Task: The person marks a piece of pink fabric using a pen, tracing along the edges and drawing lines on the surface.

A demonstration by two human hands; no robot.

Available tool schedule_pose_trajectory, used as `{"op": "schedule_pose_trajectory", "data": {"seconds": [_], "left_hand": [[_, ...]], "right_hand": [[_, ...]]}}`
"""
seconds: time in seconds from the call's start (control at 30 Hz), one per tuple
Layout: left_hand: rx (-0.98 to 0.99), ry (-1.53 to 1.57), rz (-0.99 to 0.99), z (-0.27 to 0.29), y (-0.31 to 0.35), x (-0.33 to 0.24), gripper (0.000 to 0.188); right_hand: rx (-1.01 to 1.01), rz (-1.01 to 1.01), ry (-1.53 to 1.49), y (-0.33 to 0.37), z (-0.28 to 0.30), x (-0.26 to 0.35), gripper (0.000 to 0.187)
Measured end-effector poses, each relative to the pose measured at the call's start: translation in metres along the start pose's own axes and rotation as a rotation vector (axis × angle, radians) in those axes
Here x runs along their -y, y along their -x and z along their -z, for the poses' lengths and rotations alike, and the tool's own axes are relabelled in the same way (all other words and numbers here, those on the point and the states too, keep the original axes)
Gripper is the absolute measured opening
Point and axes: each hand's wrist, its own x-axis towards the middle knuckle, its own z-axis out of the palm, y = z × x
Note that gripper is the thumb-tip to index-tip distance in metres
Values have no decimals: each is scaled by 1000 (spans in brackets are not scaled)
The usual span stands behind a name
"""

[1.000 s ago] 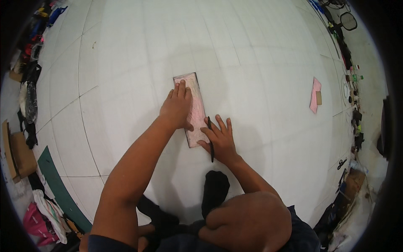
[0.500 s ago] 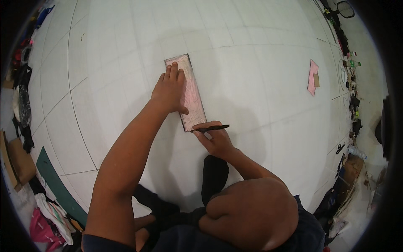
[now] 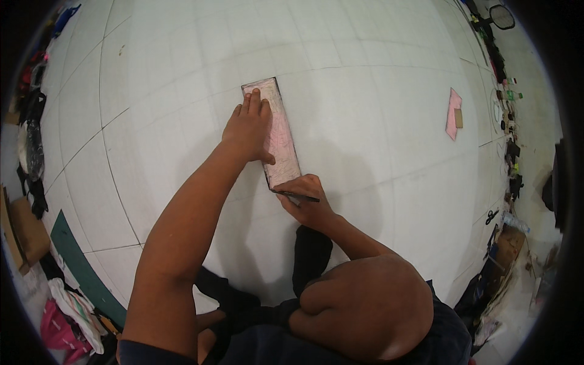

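A long, narrow pink rectangle (image 3: 281,137) with dark edges and many fine crease-like lines lies on a large white surface (image 3: 377,121). My left hand (image 3: 247,129) rests flat over its upper left part, fingers stretched toward the far end and thumb out toward the near end. At the near short edge, my right hand (image 3: 314,204) grips a black pen (image 3: 300,196). The pen slants low, its front end by the rectangle's near left corner. Whether the tip touches the surface is too small to tell.
To the right lies a pink pointed strip (image 3: 452,115) with a small brown rectangle (image 3: 458,118) on it. Scissors (image 3: 491,216), a clear bottle (image 3: 517,223) and a racket (image 3: 502,17) line the right side. A green mat (image 3: 76,261) and cardboard (image 3: 29,231) sit at the lower left.
My right hand has turned, and the pen's rear end has swung down toward me. The pen's front end stays near the same corner. My left hand keeps its place on the pink rectangle.
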Motion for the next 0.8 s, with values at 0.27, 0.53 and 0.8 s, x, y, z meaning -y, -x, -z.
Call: {"op": "schedule_pose_trajectory", "data": {"seconds": [0.27,0.53,0.8], "left_hand": [[21,0,13,3,1,-2,143],[25,-35,31,4,0,-2,142],[35,-66,61,12,-4,-16,150]], "right_hand": [[10,-191,175,5,46,-1,12],[-171,-260,-41,-40,60,-13,17],[-182,59,86,-149,44,-76,25]]}}
